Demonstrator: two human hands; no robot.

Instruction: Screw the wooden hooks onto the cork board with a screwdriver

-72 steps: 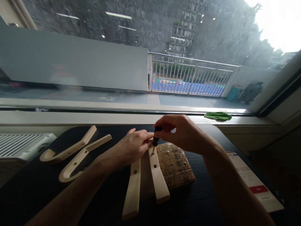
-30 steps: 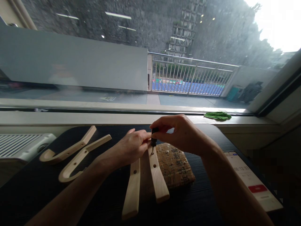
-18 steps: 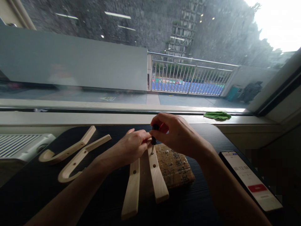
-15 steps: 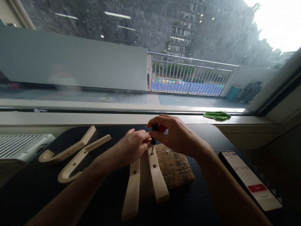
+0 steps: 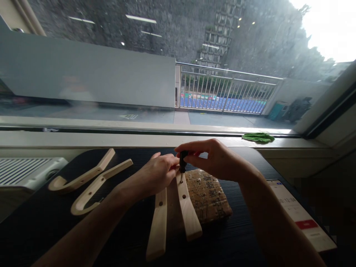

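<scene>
My right hand [image 5: 207, 154] grips the black handle of a short screwdriver [image 5: 183, 161] between thumb and fingers. Its metal shaft points down into a hole in a pale wooden piece [image 5: 189, 213]. The fingers of my left hand [image 5: 161, 168] close around the far end of that wooden pair, beside the screwdriver; their exact hold is partly hidden. A second wooden leg [image 5: 158, 226] lies to the left, running under my left hand. Beneath the right leg is a tape-wrapped brown cardboard block [image 5: 208, 194] with dark markings.
Two curved wooden pieces [image 5: 89, 193] with holes lie on the black table [image 5: 125, 237] at left. A phone [image 5: 303, 218] showing a timer rests at right, partly behind my forearm. A green cloth [image 5: 258, 138] is on the windowsill; a white radiator [image 5: 27, 170] stands left.
My right hand has turned about the screwdriver handle, its wrist shifting right, with the fingers straighter. The left hand keeps its place on the wood. The view has shifted slightly.
</scene>
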